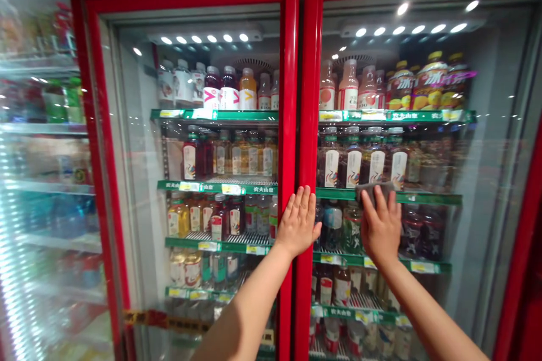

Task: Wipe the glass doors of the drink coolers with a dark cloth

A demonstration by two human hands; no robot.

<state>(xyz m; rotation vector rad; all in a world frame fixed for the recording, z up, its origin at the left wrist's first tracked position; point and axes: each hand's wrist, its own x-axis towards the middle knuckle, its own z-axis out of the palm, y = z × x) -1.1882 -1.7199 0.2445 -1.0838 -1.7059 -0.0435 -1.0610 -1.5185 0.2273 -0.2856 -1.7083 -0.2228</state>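
My left hand (298, 223) lies flat on the red door frame (292, 141) where the two doors of a drinks fridge meet. Its fingers are stretched upward and hold nothing. On the right-hand glass door (381, 152), my right hand (381, 225) presses a dark grey cloth (375, 187) against the pane. The cloth shows above and between the fingertips; the rest is hidden beneath the hand. Behind the glass near that hand stand dark bottles with white labels (376, 166), on a green-edged shelf (423, 198).
Behind the left glass door are shelves of bottles (220, 90) and cans (192, 271). Another lit fridge (46, 180) stands at the far left, blurred. A yellow and black strip (169, 320) crosses the left door low down. Ceiling lights reflect in the panes.
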